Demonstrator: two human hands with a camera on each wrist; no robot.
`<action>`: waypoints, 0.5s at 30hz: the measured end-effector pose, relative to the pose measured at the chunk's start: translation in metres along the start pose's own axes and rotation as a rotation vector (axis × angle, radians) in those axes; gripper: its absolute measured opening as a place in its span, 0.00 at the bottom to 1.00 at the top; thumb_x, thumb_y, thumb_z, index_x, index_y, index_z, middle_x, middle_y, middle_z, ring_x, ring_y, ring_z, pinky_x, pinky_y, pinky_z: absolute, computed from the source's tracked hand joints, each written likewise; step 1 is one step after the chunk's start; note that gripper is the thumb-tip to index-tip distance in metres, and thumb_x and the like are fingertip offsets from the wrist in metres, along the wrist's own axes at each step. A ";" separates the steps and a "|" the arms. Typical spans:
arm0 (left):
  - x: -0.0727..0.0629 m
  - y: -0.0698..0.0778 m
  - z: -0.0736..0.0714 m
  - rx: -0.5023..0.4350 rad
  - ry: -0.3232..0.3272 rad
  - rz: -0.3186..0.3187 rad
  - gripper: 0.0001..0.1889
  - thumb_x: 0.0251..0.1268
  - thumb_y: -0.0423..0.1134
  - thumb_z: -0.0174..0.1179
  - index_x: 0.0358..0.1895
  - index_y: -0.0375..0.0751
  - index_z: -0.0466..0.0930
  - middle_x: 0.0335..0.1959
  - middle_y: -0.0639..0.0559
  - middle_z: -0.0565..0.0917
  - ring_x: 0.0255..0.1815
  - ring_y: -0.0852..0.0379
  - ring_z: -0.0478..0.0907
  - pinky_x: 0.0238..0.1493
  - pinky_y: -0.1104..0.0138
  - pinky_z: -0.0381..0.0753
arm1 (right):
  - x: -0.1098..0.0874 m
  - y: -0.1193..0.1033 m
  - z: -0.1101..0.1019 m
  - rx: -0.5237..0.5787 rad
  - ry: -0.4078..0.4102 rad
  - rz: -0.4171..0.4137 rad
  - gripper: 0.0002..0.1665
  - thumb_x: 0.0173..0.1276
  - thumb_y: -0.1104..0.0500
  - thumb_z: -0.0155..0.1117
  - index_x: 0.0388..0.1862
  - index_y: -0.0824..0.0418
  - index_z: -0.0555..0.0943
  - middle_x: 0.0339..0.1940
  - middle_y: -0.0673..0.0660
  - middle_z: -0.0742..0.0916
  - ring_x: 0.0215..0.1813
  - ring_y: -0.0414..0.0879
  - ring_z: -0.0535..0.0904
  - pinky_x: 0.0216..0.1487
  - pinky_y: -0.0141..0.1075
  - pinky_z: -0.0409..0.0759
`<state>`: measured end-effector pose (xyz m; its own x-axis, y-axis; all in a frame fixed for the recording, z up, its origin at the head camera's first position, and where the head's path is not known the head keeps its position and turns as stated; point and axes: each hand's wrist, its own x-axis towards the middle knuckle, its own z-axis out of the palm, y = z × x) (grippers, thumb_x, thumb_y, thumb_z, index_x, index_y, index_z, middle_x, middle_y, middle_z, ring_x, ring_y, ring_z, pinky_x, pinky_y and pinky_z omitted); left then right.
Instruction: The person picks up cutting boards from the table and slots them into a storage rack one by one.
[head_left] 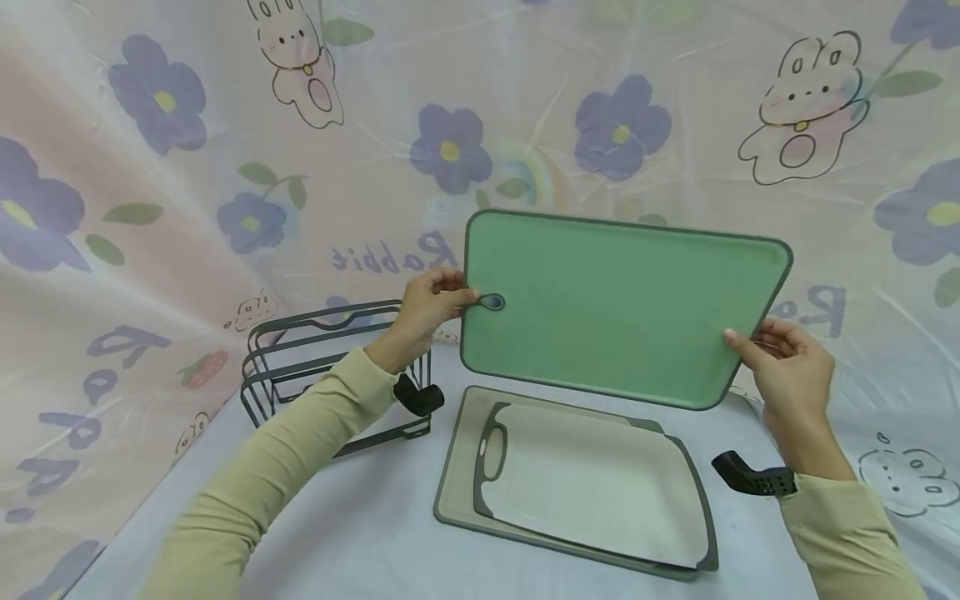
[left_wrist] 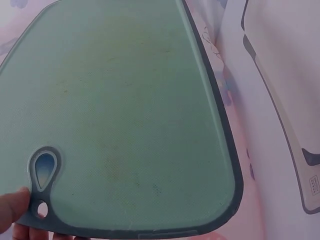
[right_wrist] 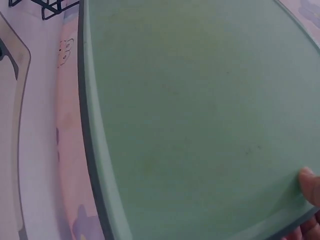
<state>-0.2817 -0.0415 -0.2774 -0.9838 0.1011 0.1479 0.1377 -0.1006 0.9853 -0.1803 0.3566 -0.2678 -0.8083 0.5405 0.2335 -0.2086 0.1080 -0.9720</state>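
Both hands hold up a green cutting board with a dark grey rim, tilted to face me above the table. My left hand pinches its left edge, the thumb beside a teardrop-shaped hole; the left wrist view shows that thumb close to the dark grey hole surround. At the lower right corner, my right hand grips the edge, thumb on the green face and fingers behind. Below lies a smaller white cutting board with grey ends and a handle slot, stacked on a larger beige board.
A black wire rack with several upright dividers stands at the left, partly hidden behind my left forearm. White cloth covers the table. Printed fabric with rabbits and flowers hangs around the back and sides.
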 end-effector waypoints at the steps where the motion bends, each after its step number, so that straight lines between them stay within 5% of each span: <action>1: 0.000 0.002 -0.001 -0.001 0.001 0.000 0.16 0.61 0.31 0.67 0.50 0.33 0.77 0.44 0.45 0.78 0.41 0.52 0.78 0.48 0.59 0.80 | 0.001 -0.002 0.001 -0.001 -0.008 -0.002 0.21 0.53 0.63 0.78 0.44 0.59 0.77 0.36 0.48 0.80 0.40 0.38 0.74 0.31 0.20 0.75; 15: 0.006 0.031 -0.016 0.023 0.007 0.039 0.14 0.61 0.31 0.67 0.49 0.34 0.77 0.42 0.46 0.77 0.41 0.53 0.78 0.49 0.59 0.80 | 0.017 -0.026 0.020 0.123 -0.056 -0.016 0.19 0.49 0.64 0.80 0.39 0.58 0.81 0.34 0.50 0.82 0.37 0.39 0.76 0.30 0.22 0.77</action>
<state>-0.2849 -0.0596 -0.2469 -0.9785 0.0905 0.1853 0.1782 -0.0814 0.9806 -0.2002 0.3462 -0.2378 -0.8329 0.4921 0.2532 -0.2848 0.0113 -0.9585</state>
